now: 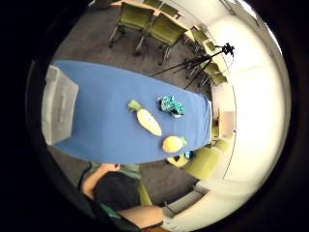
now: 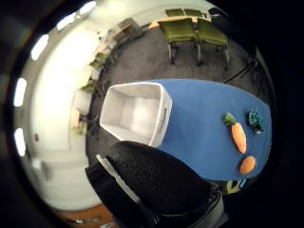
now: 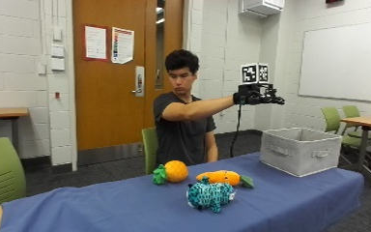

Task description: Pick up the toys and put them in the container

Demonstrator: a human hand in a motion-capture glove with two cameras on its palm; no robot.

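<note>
Blue-clothed table (image 3: 108,208) carries three plush toys and a grey fabric bin (image 3: 300,150).
Gloved right hand (image 3: 257,94) hovers high above the bin, fingers relaxed, holding nothing.

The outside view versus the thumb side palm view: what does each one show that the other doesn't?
Only the outside view shows the gloved right hand raised in the air, above the table and holding nothing, and the person seated behind the table. Only the thumb side palm view looks down into the grey container, which has no toys in it. Both show the blue table, the container at one end, and three toys lying apart from it: a carrot, a pineapple and a teal plush toy.
</note>
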